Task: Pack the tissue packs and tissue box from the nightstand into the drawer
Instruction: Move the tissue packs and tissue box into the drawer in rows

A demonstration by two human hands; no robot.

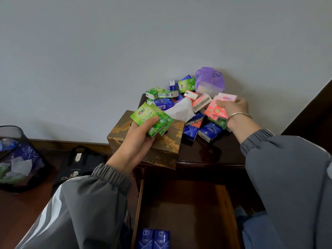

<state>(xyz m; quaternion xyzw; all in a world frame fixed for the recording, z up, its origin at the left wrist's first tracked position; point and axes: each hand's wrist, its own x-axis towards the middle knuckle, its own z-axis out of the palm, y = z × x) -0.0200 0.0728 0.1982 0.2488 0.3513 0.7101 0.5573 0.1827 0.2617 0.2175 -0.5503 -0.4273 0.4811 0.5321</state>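
My left hand (137, 139) holds two green tissue packs (154, 121) above the gold tissue box (167, 150), which stands on the left front corner of the dark nightstand (206, 153). A white tissue (179, 109) sticks up behind the box. My right hand (233, 106) grips pink tissue packs (218, 106) at the right side of a pile of green, blue and pink packs (179, 94). A large purple tissue pack (209, 81) leans against the wall behind the pile. The open drawer (188, 203) below holds two blue packs (153, 239) at its front left.
A black mesh waste bin (16, 159) with crumpled waste stands on the floor at the left. A black tote bag (79, 164) lies between the bin and the nightstand. A dark wooden edge (314, 108) runs up at the right.
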